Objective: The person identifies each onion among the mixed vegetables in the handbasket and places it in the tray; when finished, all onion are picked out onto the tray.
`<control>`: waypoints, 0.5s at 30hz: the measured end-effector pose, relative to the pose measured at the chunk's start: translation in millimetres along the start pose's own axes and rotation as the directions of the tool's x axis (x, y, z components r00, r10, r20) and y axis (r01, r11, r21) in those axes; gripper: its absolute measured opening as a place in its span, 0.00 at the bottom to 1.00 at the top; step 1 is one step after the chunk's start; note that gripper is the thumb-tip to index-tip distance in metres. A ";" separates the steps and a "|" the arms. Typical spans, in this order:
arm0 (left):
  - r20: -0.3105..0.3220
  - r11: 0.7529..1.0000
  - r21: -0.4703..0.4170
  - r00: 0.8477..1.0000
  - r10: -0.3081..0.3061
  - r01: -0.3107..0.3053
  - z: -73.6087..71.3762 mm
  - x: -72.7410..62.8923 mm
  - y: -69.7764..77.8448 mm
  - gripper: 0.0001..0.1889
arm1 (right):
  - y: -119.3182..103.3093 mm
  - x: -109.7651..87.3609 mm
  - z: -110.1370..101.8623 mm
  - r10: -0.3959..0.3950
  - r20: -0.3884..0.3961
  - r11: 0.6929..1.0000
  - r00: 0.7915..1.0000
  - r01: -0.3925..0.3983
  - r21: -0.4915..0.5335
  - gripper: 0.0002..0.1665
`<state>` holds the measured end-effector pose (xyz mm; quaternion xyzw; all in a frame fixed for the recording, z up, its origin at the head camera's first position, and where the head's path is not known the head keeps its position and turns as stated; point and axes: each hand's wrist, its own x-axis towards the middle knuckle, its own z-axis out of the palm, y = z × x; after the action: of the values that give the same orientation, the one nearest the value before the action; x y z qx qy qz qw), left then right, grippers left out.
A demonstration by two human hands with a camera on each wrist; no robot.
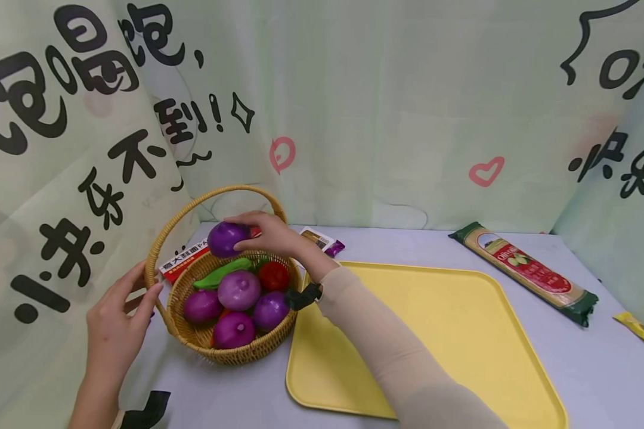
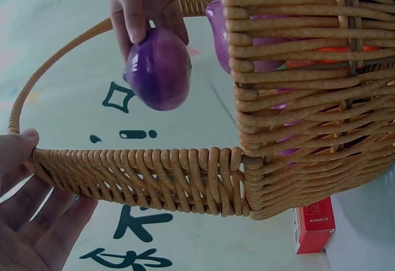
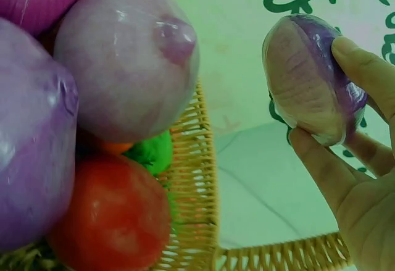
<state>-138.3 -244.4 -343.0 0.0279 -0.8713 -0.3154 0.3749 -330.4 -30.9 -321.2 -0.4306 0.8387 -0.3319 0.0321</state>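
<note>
My right hand pinches a purple onion between thumb and fingers, above the back of a wicker basket. In the right wrist view, that onion shows a pale side and a dark purple side. At the basket's left, my left hand grips the tall handle, thumb on one side and fingers on the other. Several more purple onions lie in the basket with a red tomato and a long green vegetable. Something orange is mostly hidden under them.
Right of the basket lies a yellow tray, partly under my right forearm. A long noodle packet and a small yellow packet are farther right. Behind the basket are a red and white box and a purple-ended packet. Printed curtains surround the table.
</note>
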 end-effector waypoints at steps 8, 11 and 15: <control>0.003 1.000 -0.004 1.000 -0.012 0.012 0.1 -1.0 0.9 0.26 | 3.3 -11.3 -12.1 -0.030 -0.004 0.999 1.000 0.030 0.027 0.34; -0.001 1.000 -0.009 1.000 -0.008 0.008 0.0 -1.0 0.9 0.27 | 4.0 -17.0 -16.7 -0.059 -0.010 0.997 0.998 0.059 0.039 0.34; -0.005 1.000 -0.009 1.000 0.005 -0.005 0.2 -0.8 1.7 0.27 | 5.5 -25.4 -21.3 -0.081 -0.024 0.997 0.996 0.082 0.015 0.33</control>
<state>-137.6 -242.7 -342.7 0.0249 -0.8690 -0.3184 0.3778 -325.5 1.5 -313.8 -0.4602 0.8180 -0.3448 0.0120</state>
